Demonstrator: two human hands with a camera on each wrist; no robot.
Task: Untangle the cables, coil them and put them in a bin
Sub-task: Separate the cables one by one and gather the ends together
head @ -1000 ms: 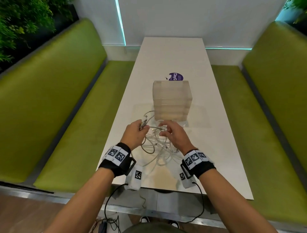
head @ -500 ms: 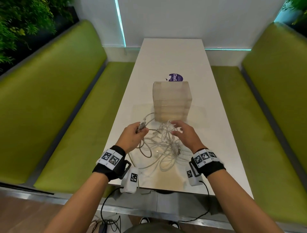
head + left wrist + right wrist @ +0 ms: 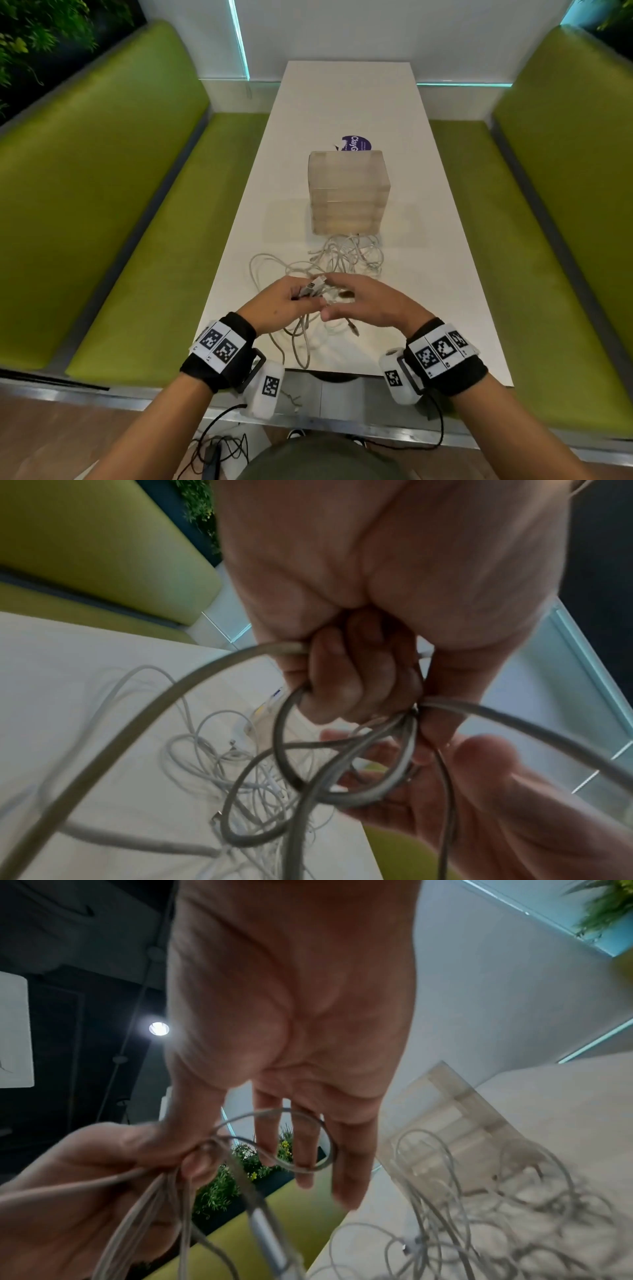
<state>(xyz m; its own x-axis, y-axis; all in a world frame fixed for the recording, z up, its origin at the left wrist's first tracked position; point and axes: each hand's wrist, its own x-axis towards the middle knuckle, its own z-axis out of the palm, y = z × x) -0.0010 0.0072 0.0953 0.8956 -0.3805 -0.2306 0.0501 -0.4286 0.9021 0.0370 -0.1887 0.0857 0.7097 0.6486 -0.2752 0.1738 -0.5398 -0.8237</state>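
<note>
At six o'clock on the table, the left hand now pinches several cable loops pulled toward the edge; the right hand, fingers spread, has left the tangle. Coiling seems underway; the bin waits at twelve.

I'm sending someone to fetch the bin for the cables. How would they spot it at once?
Look at the long white table between the two green benches. Near its middle, just beyond the tangle of pale cables, stands the bin: a frosted, see-through, box-shaped container, the only upright thing on the table, partly covering a round purple sticker behind it.
</note>
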